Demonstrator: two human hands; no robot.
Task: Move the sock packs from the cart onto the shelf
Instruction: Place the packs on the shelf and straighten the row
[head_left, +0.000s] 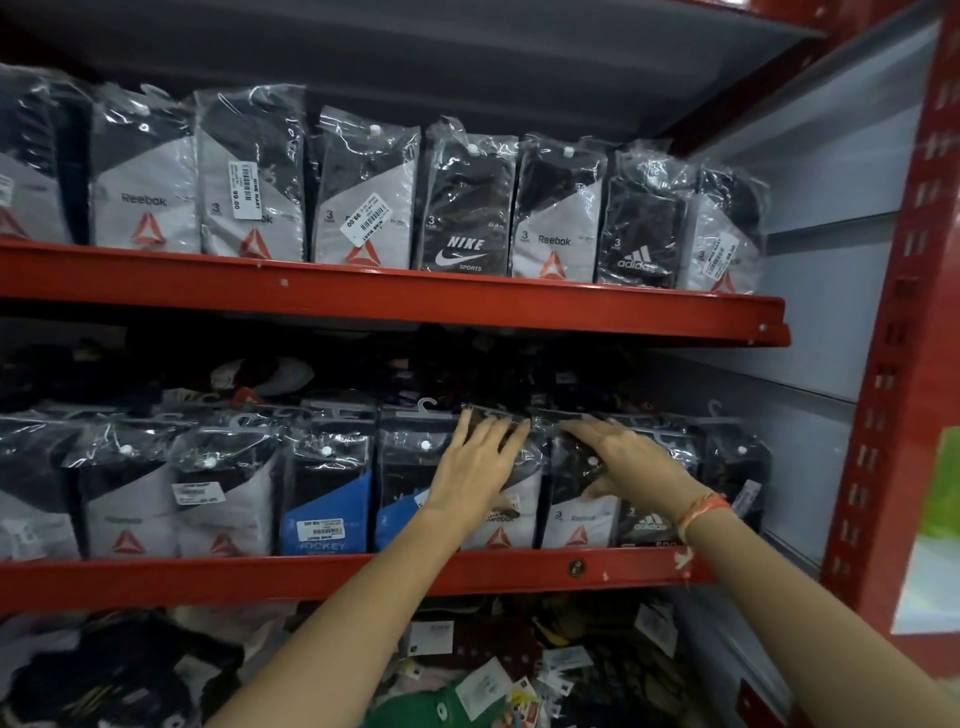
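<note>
Two sock packs were pressed on by the hands in the row on the middle shelf (363, 574), toward its right end. A Reebok pack (506, 512) was half covered by the left hand (475, 465), whose fingers were spread flat against the plastic, not curled round anything. A second Reebok pack (576, 506), just beside it, was touched by the right hand (631, 457), laid flat with its fingers stretched leftward along the pack's top edge; the thumb hung loose below. Whether either pack was actually gripped could not be told, since the tops were hidden by the fingers and by glare on the wrap. An orange band (698, 512) was worn on the right wrist, and an Adidas pack (649, 522) behind that wrist was partly blocked.

The row was cut off at the left edge. Behind it, a dark heap of loose goods was too dim to identify. The upper shelf (395, 296) was filled with a row of upright packs, a Nike pack (465, 228) among them. Below, blurred tagged items were seen. The cart was not in view.
</note>
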